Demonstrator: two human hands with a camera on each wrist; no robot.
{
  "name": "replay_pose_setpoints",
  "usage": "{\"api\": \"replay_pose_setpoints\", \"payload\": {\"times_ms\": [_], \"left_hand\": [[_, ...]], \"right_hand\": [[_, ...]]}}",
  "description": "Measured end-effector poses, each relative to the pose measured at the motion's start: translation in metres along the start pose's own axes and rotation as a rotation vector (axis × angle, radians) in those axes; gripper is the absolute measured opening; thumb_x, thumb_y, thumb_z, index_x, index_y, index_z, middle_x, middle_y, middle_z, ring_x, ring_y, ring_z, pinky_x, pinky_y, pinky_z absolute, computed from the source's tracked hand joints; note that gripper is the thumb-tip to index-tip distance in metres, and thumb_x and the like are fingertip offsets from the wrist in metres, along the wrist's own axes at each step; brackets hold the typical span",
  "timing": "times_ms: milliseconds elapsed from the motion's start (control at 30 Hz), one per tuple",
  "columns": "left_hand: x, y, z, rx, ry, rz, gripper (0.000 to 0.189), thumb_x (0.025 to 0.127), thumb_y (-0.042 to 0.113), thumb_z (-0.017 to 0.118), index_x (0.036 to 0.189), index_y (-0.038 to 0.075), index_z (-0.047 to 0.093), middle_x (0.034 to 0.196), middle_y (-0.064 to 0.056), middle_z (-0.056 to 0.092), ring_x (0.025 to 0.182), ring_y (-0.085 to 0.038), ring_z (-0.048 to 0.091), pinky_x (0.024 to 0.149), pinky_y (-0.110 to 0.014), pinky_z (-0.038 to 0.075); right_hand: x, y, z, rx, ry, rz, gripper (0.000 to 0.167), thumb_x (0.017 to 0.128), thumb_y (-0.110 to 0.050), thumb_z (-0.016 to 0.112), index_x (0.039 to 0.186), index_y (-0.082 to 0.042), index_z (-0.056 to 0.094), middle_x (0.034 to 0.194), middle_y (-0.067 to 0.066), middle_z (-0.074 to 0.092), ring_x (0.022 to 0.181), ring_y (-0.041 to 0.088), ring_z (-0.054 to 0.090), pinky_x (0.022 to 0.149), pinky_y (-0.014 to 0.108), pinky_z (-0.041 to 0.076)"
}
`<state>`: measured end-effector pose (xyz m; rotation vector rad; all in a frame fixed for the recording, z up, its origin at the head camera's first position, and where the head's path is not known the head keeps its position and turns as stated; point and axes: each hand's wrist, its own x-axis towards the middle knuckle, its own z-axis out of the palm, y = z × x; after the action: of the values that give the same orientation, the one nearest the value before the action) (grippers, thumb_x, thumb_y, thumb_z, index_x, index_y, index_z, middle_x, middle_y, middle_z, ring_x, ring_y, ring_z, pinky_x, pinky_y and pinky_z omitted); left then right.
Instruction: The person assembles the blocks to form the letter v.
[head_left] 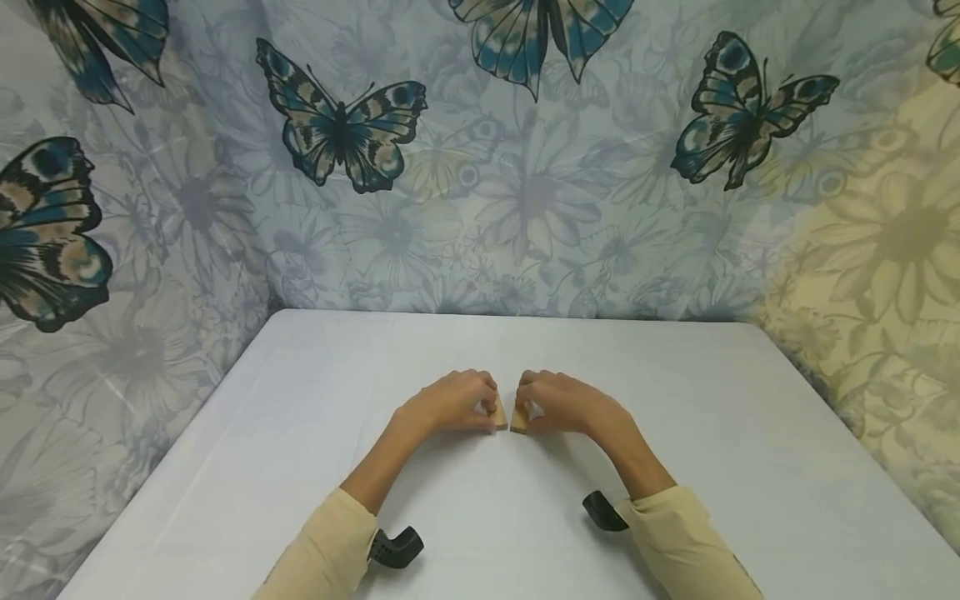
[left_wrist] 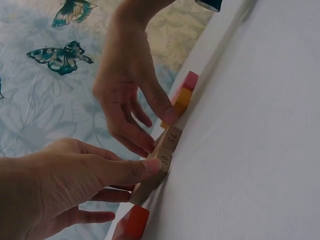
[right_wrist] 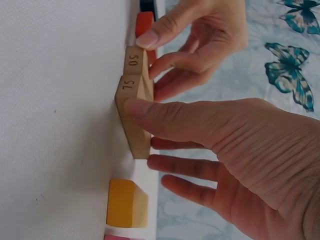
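Two plain wooden blocks stand on the white table between the hands. My left hand (head_left: 459,402) pinches the left block (head_left: 501,414), which is marked 50, with the thumb on its numbered face in the left wrist view. The right block (head_left: 519,419), marked 75, is in the grip of my right hand (head_left: 566,403). In the right wrist view the 75 block (right_wrist: 129,84) sits right beside the 50 block (right_wrist: 133,61). Fingers hide parts of both blocks, and the head view shows a narrow gap at their near ends.
Beyond the left hand is a red block (left_wrist: 136,222). On the right side stand an orange-yellow block (right_wrist: 120,204) and a pink block (left_wrist: 190,80). A dark block (right_wrist: 148,5) shows past the red one. Patterned butterfly cloth (head_left: 517,208) encloses the white table (head_left: 337,350).
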<state>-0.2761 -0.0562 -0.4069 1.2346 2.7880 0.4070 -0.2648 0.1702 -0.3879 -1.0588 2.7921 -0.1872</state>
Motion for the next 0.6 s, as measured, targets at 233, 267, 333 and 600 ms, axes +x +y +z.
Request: {"api": "replay_pose_setpoints", "payload": {"times_ms": [233, 267, 333, 600], "left_hand": [[0.0015, 0.0003, 0.0028, 0.044, 0.008, 0.006, 0.021, 0.089, 0.031, 0.084, 0.097, 0.013, 0.079, 0.121, -0.003, 0.074, 0.110, -0.021, 0.070, 0.095, -0.034, 0.059], [0.0015, 0.0004, 0.0030, 0.051, 0.009, 0.007, 0.021, 0.088, 0.031, 0.084, 0.097, 0.013, 0.079, 0.121, -0.003, 0.074, 0.110, -0.021, 0.070, 0.094, -0.035, 0.059], [0.0015, 0.0005, 0.0030, 0.060, 0.009, 0.006, 0.020, 0.088, 0.031, 0.084, 0.097, 0.013, 0.079, 0.120, -0.003, 0.074, 0.110, -0.021, 0.070, 0.094, -0.035, 0.059], [0.0016, 0.0013, 0.0034, 0.062, 0.016, 0.008, 0.021, 0.088, 0.032, 0.084, 0.095, 0.013, 0.079, 0.121, -0.003, 0.074, 0.108, -0.020, 0.071, 0.092, -0.032, 0.060]], "right_hand": [[-0.0012, -0.0023, -0.0022, -0.002, 0.004, 0.016, 0.021, 0.085, -0.017, 0.087, 0.104, -0.011, 0.078, 0.109, 0.003, 0.069, 0.089, 0.014, 0.063, 0.082, 0.032, 0.057], [-0.0013, -0.0028, -0.0026, 0.001, 0.000, 0.022, 0.021, 0.084, -0.017, 0.087, 0.103, -0.011, 0.078, 0.109, 0.003, 0.069, 0.089, 0.014, 0.063, 0.082, 0.032, 0.057], [-0.0012, -0.0040, -0.0036, 0.008, -0.008, 0.038, 0.022, 0.083, -0.019, 0.088, 0.101, -0.011, 0.078, 0.109, 0.003, 0.069, 0.089, 0.014, 0.063, 0.082, 0.032, 0.057], [0.0001, -0.0063, -0.0033, 0.003, -0.014, 0.057, 0.023, 0.082, -0.021, 0.089, 0.099, -0.011, 0.079, 0.107, 0.003, 0.068, 0.088, 0.013, 0.061, 0.082, 0.031, 0.056]]}}
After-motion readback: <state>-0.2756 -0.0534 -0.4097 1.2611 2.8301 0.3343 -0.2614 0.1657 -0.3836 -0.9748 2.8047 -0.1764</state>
